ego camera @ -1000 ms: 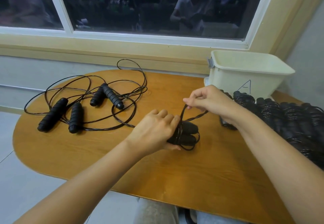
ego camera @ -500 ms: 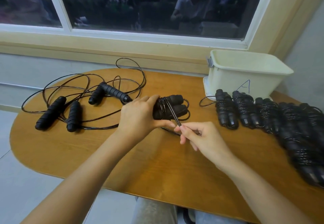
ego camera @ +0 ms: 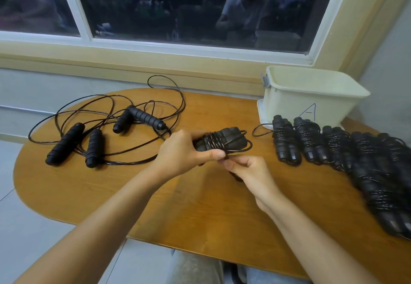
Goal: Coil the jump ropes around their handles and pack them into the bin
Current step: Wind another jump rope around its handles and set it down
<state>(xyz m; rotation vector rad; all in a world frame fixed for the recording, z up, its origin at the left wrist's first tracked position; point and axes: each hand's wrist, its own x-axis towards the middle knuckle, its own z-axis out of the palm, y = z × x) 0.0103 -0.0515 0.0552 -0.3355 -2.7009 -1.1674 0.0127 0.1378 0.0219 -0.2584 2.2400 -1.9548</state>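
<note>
My left hand (ego camera: 184, 152) grips a pair of black jump-rope handles (ego camera: 224, 140) held together above the table's middle, with black cord wound around them several times. Just below, my right hand (ego camera: 246, 172) pinches the cord's loose end right under my left thumb. On the table's left lie two uncoiled ropes, one pair of handles (ego camera: 75, 145) nearer and another (ego camera: 138, 118) behind, their thin cord (ego camera: 164, 83) looping loose. Several coiled ropes (ego camera: 333, 150) lie in a row at the right. The cream bin (ego camera: 311, 96), marked "A", stands at the back right.
The oval wooden table (ego camera: 200, 205) stands against a wall under a window sill (ego camera: 133, 61). The row of coiled ropes runs to the table's right edge. Pale floor (ego camera: 22, 228) shows at the left, and my knees show below the front edge.
My right hand carried the cord from above the handles down to below them, adding wraps. My left hand lifted and turned the handle pair slightly. The view tilted a little.
</note>
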